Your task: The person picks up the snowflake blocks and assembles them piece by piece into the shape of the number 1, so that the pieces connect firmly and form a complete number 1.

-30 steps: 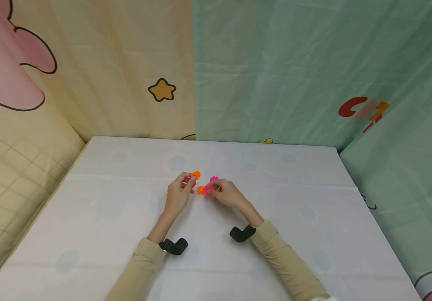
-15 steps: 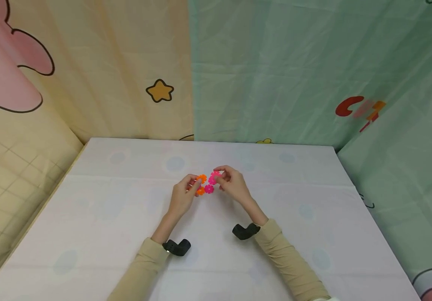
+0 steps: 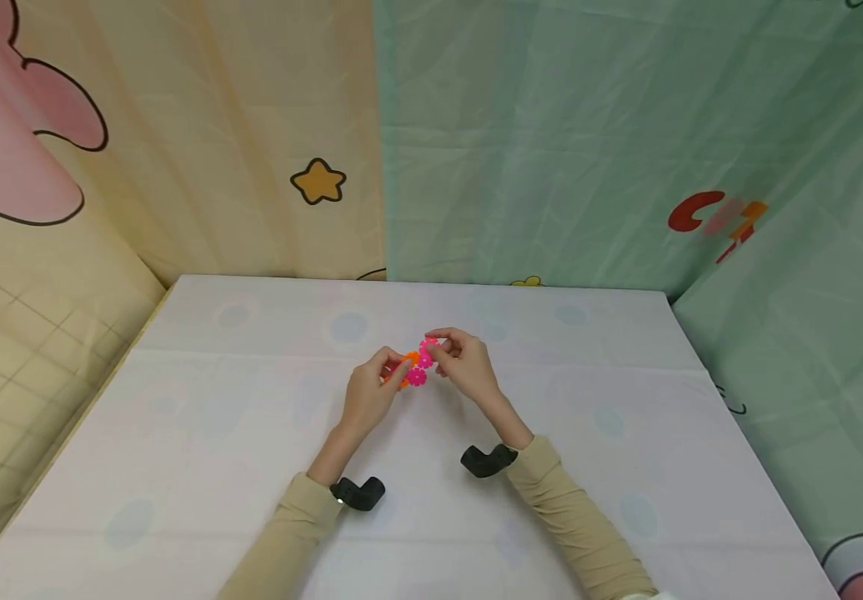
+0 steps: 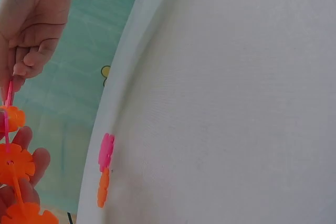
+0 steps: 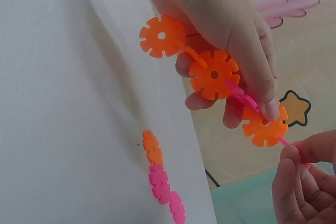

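A: Hands first. The left hand (image 3: 368, 392) grips a chain of notched discs (image 5: 210, 86), its fingers curled behind; what about the right hand (image 3: 469, 367)?

B: Grasping too: it pinches a thin pink disc (image 5: 284, 140) between thumb and finger. In the right wrist view that piece is turned edge-on and reaches the orange disc (image 5: 258, 130) under the left thumb. I can't tell whether it sits in a notch.

A: The head view gives me just a small cluster of orange and pink between the fingertips.

B: The right wrist view sorts it out. Three orange faces show there, with one orange and one pink piece, both edge-on, linking them.

A: And the left wrist view?

B: Only part of the chain, cut off by the frame's edge, but it shows the right hand's other fingers curled in.

A: There's a shorter string (image 5: 159, 184) as well.

B: Yes, apart from the chain and strongly foreshortened against the table (image 3: 213, 467). The right wrist view shows one orange and two pink pieces; in the left wrist view I can't count the pink ones. Nor can I tell whether it lies flat.

A: Only the head view has the tan sleeves (image 3: 281, 533) and black wrist cameras (image 3: 489, 462).
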Demonstrator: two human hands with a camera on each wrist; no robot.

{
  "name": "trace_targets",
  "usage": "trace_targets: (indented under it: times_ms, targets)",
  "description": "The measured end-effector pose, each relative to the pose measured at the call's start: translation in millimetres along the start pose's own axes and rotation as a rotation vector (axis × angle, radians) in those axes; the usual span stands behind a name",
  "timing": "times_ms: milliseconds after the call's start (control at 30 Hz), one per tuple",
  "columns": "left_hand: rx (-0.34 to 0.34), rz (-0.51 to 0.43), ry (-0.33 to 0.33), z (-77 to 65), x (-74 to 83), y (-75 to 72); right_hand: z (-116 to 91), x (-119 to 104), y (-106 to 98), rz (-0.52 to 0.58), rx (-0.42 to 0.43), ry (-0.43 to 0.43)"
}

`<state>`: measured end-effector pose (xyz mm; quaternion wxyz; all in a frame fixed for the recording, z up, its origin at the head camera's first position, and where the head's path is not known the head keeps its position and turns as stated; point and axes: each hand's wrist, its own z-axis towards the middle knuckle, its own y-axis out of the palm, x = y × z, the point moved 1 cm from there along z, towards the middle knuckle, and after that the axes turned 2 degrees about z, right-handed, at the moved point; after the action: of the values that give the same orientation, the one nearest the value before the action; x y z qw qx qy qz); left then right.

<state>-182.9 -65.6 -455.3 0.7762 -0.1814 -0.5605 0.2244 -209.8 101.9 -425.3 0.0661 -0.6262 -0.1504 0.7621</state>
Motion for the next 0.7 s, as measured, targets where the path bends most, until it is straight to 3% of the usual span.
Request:
trace_targets:
  times_ms: [167,433,700]
  targets:
    - [0.02,0.101,0.056,-0.7,2.8,0.4,0.1,-0.8,2.1,-0.003,-0.005,0.007]
    - [0.072,0.172,0.176,-1.6,2.5,-0.2,1.9,-4.4,2.5,-0.011,-0.015,0.0]
    - [0.086,0.19,0.211,-1.5,2.7,0.0,2.6,-3.8,3.8,-0.008,-0.041,0.054]
